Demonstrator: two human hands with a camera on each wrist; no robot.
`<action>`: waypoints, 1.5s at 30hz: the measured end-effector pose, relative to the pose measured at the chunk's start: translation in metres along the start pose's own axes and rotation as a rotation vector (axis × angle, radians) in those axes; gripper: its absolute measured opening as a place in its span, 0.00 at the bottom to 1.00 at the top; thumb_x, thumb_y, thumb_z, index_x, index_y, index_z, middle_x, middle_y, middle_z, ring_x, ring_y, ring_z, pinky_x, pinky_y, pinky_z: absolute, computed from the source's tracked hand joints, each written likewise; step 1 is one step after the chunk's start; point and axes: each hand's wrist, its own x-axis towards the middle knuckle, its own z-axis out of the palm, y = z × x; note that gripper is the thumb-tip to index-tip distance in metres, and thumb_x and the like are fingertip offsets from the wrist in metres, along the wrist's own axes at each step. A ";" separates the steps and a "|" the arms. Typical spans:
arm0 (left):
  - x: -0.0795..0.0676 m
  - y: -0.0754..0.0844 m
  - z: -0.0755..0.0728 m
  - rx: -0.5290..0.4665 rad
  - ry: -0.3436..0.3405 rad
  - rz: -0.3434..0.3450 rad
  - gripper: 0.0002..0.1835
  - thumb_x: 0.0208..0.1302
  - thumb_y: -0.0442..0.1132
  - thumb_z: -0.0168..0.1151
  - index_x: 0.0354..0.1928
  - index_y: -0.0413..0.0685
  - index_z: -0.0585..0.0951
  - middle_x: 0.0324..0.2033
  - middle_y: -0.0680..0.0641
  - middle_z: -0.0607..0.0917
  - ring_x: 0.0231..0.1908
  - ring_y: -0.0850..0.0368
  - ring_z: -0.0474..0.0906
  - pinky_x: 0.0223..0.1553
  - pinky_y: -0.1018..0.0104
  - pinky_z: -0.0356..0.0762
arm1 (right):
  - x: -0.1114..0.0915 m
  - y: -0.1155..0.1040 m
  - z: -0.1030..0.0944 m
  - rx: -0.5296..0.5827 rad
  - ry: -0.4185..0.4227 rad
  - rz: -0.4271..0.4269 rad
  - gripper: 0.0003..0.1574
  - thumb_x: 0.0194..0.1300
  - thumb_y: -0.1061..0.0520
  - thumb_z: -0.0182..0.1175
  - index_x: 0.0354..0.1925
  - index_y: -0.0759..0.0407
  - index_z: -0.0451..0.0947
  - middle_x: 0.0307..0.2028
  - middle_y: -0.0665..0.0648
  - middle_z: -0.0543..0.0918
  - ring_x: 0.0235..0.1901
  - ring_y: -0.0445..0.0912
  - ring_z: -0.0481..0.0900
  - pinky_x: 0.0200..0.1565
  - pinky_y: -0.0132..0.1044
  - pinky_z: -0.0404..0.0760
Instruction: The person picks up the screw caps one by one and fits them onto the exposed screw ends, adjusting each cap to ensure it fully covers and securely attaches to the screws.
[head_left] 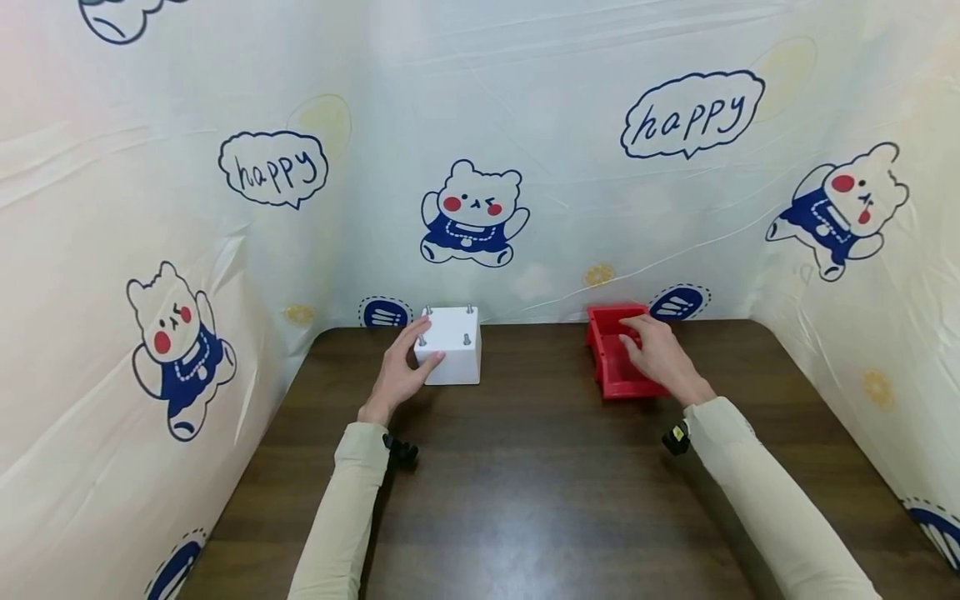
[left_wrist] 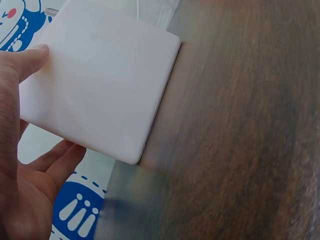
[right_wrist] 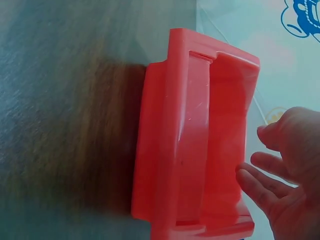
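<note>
Head view shows a white block [head_left: 453, 367] near the back edge of the brown table [head_left: 540, 483], gripped by the left hand [head_left: 396, 375], its thumb on the front face and its other fingers about the left side, close to the left-hand pair of the four screws [head_left: 467, 339] on top. Off to the right, well apart, lies a red bin [head_left: 630, 390], with the right hand [head_left: 660, 354] over it, fingers loosely bent and spread from the thumb; nothing shows between them. Whether those fingertips touch the inside, or whether small parts lie in there, I cannot tell. The likeliest trouble seems to be at the bin: a finger or the wrist catching its rim could drag or tip it, since no hand steadies it. Anything small picked from it might slip if pinched by the tips alone. The block seems safer, though its smooth faces could slide under an uneven grip, and a push backwards could take it into the printed sheet [head_left: 360, 208] behind. The left fingers, so near two screws, might also knock them askew or get in the way.
</note>
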 end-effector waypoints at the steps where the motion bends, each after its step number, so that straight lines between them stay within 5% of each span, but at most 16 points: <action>1: 0.000 0.000 0.000 0.000 -0.001 -0.001 0.36 0.74 0.53 0.69 0.80 0.63 0.69 0.83 0.56 0.62 0.83 0.48 0.56 0.81 0.37 0.57 | 0.001 -0.001 0.000 0.000 -0.003 -0.001 0.30 0.77 0.60 0.61 0.72 0.67 0.73 0.66 0.71 0.78 0.62 0.65 0.78 0.62 0.65 0.82; 45: -0.001 0.004 0.001 -0.048 0.006 -0.042 0.35 0.74 0.51 0.70 0.79 0.64 0.70 0.83 0.57 0.62 0.83 0.48 0.55 0.81 0.35 0.53 | 0.018 -0.001 0.029 0.003 -0.092 0.058 0.29 0.77 0.62 0.59 0.72 0.69 0.72 0.69 0.74 0.76 0.68 0.68 0.74 0.72 0.69 0.70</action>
